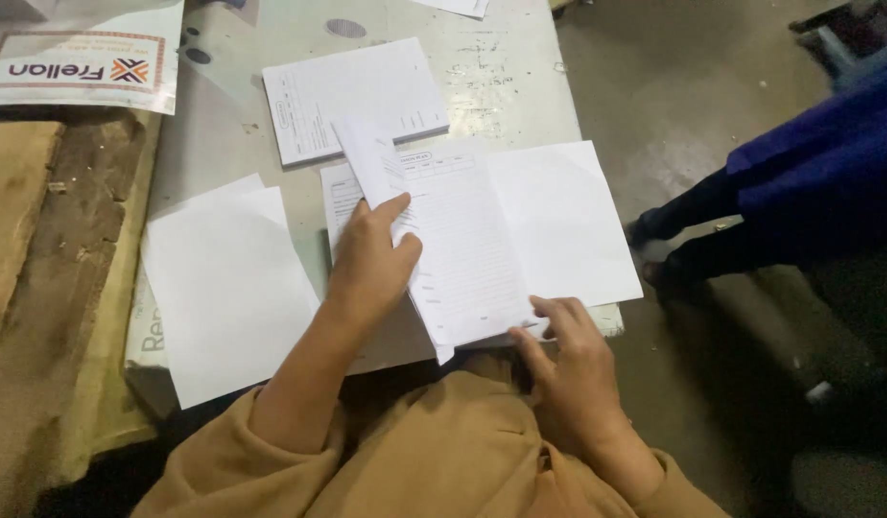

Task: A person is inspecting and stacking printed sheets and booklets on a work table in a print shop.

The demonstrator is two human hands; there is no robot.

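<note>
The left hand [371, 259] is pinching a lifted, curling sheet of the printed form pad [462, 254] between thumb and fingers, while the right hand [573, 360] is lying open, fingertips pressing the pad's near edge on the grey metal table [520, 86]. Blank white sheets [227, 288] are lying to the left, a second form stack [352, 96] beyond, and a white label with an orange border [83, 58] is sitting at the far left corner, above a dusty concrete floor [674, 86].

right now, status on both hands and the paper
Left hand pinching a lifted printed sheet. Right hand flat on the sheet's lower edge. Blank sheets left, printed pad beyond; nothing blocking.
</note>
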